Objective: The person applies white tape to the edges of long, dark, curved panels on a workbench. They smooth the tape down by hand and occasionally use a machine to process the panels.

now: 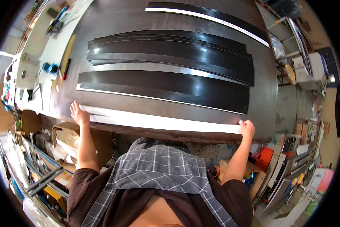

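A long white strip point(162, 121) lies along the table's near edge, spanning the distance between my two hands. My left hand point(80, 114) is at its left end, fingers stretched out and thumb side against the strip. At the other end, the curled fingers of my right hand point(247, 129) grip the strip. Just beyond it lies a black glossy panel point(166, 90) with a thin white edge along its near side. Farther back, several black panels point(170, 49) are stacked, slightly fanned.
Another black panel with a white band point(211, 19) lies at the far right of the dark table point(117, 15). A red-and-black marker point(66, 69) and blue tape roll point(50, 68) are at the left. An open cardboard box point(101, 145) stands below the near edge; leaning sheets point(279, 178) stand at lower right.
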`<action>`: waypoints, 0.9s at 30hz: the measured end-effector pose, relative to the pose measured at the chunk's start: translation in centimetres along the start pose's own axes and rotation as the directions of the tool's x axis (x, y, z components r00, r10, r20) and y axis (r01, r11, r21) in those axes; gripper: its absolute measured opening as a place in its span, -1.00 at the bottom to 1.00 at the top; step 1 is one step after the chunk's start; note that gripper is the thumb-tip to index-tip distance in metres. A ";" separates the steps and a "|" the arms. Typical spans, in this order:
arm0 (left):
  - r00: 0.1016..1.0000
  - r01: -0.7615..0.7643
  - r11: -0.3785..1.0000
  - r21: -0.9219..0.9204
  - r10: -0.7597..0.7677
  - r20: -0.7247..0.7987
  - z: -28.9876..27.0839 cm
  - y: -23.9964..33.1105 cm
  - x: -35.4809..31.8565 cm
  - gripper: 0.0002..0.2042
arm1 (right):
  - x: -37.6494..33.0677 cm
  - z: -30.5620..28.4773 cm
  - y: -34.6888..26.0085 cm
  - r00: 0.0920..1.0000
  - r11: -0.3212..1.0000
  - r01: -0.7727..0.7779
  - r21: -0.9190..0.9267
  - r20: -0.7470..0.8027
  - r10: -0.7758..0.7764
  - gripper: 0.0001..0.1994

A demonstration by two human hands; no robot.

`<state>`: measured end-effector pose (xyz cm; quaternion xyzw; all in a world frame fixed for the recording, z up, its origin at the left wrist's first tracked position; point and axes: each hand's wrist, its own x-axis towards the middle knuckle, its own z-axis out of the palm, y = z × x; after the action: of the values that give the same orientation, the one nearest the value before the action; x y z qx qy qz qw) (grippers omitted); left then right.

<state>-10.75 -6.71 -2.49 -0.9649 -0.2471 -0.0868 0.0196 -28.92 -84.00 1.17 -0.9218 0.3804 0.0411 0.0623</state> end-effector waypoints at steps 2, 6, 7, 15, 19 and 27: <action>0.970 -0.180 0.974 -0.136 0.153 -0.188 2.5 1.6 -2.6 -0.38 | 1.8 -0.7 0.4 0.991 0.999 -0.052 0.009 -0.123 0.053 -0.60; 0.831 -0.516 0.752 -0.409 0.555 -0.027 -2.9 18.3 -11.1 -0.38 | 5.8 0.4 0.8 0.987 0.978 -0.070 0.197 -0.126 0.096 -0.47; 0.764 -0.578 0.689 -0.437 0.645 0.006 -4.3 21.3 -13.2 -0.40 | 6.7 0.6 0.1 0.990 0.964 -0.097 0.246 -0.079 0.120 -0.47; 0.624 -0.630 0.597 -0.496 0.770 0.135 -6.3 29.2 -20.6 -0.42 | 7.9 -2.3 3.0 0.837 0.224 -0.456 0.861 0.500 -0.221 -0.85; 0.639 -0.646 0.578 -0.498 0.767 0.061 -5.4 31.4 -20.6 -0.38 | 9.2 -3.4 1.7 0.947 -0.091 -0.239 0.967 0.211 -0.243 -0.80; 0.707 -0.663 0.663 -0.349 0.707 -0.001 -3.0 42.2 -13.3 -0.40 | 20.3 -0.4 -4.7 0.983 0.109 -0.158 0.981 0.167 -0.075 -0.77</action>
<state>-2.40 -50.27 -1.70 -0.9795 0.1517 -0.0468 -0.1244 -11.21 -94.87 -0.50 -0.6259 0.3289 -0.1409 0.6929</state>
